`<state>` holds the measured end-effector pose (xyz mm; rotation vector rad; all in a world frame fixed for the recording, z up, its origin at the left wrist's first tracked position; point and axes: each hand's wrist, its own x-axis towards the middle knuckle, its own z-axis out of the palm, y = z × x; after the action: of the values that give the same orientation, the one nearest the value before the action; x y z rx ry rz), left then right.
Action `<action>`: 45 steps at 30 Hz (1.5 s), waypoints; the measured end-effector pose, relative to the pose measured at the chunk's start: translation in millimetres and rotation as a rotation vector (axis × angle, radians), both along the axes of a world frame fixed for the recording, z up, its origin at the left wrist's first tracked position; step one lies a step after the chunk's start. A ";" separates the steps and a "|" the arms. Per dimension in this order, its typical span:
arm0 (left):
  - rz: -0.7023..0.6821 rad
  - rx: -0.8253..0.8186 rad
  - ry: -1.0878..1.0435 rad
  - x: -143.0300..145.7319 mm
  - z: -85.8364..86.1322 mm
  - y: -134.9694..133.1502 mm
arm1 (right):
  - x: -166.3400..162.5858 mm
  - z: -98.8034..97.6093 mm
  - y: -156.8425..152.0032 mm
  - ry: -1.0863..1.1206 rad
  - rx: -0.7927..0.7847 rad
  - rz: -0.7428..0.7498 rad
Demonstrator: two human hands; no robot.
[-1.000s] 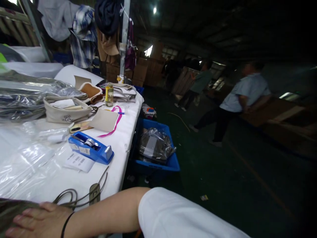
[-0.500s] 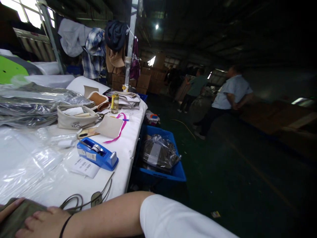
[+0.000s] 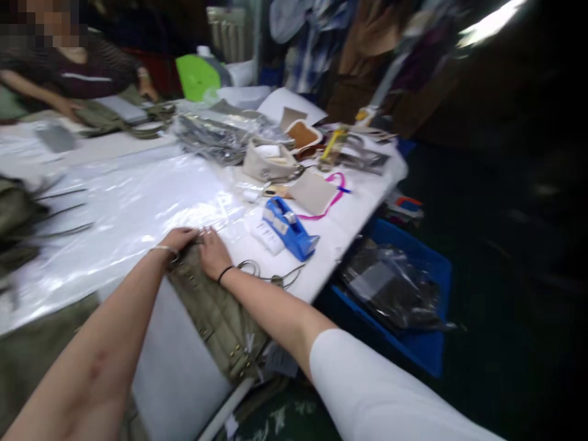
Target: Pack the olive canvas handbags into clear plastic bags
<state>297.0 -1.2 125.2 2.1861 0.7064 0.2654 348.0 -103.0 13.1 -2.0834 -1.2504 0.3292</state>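
Observation:
An olive-green fabric piece (image 3: pixel 220 318) with metal studs lies at the near edge of a white table (image 3: pixel 138 153). My right hand (image 3: pixel 212 252) rests flat on its far end, fingers stretched out, a black band on the wrist. My left hand (image 3: pixel 180 239) touches the same end beside it, a pale bracelet on the wrist; its fingers look curled over the fabric's edge, blurred. A clear plastic sheet (image 3: pixel 114 214) lies just beyond both hands. A grey cord (image 3: pixel 269 275) trails to the right of my right wrist.
A blue tape dispenser (image 3: pixel 289 220) and a paper label (image 3: pixel 269 236) sit right of my hands. Beige bags (image 3: pixel 271 162), a pink ribbon (image 3: pixel 331 199) and wrapped items (image 3: pixel 215 135) lie farther back. A blue crate (image 3: pixel 404 294) stands beside the table. Another person (image 3: pixel 68 73) works at far left.
The view swung left and down from the dark hall to the table. Both my hands now show on the olive fabric; before only the right hand and forearm showed.

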 end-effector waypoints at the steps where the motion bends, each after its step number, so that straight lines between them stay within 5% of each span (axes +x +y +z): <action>1: 0.072 -0.015 0.026 -9.0 -7.0 16.3 | -0.1 -2.4 4.4 0.007 -0.004 -0.008; 3: 0.219 -0.021 0.001 -43.4 -20.6 51.7 | -0.1 -9.2 14.1 -0.007 -0.007 -0.028; 6: 0.486 0.160 -0.068 -132.4 -33.6 81.9 | -2.0 -17.1 20.8 -0.060 -0.011 -0.035; 10: 0.637 0.563 0.165 -255.5 -51.2 69.8 | -3.0 -22.6 18.4 -0.122 0.000 -0.052; 14: 0.606 0.746 0.406 -312.6 -77.6 52.3 | 2.3 -29.5 20.1 -0.165 0.014 -0.053; 21: 0.592 0.649 0.703 -306.7 -93.5 68.0 | 3.8 0.4 35.1 -0.350 -0.188 -0.025; 24: 0.632 0.498 0.844 -289.4 -89.5 82.0 | -3.5 12.3 46.4 -0.489 -0.104 0.076; 28: 0.825 0.375 0.860 -270.3 -92.3 85.9 | -7.2 -4.2 48.8 -0.455 -0.023 0.157; 33: 0.949 0.550 0.593 -279.0 -106.6 64.4 | -0.1 -31.2 41.5 -0.342 0.084 0.107; 45: 0.960 0.631 0.559 -290.5 -122.7 67.4 | -1.8 -27.6 42.7 -0.437 0.085 0.087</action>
<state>6.4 66.2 2.4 2.3243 2.2298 0.3943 346.2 -60.3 -14.6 -2.0971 -1.5776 -0.1522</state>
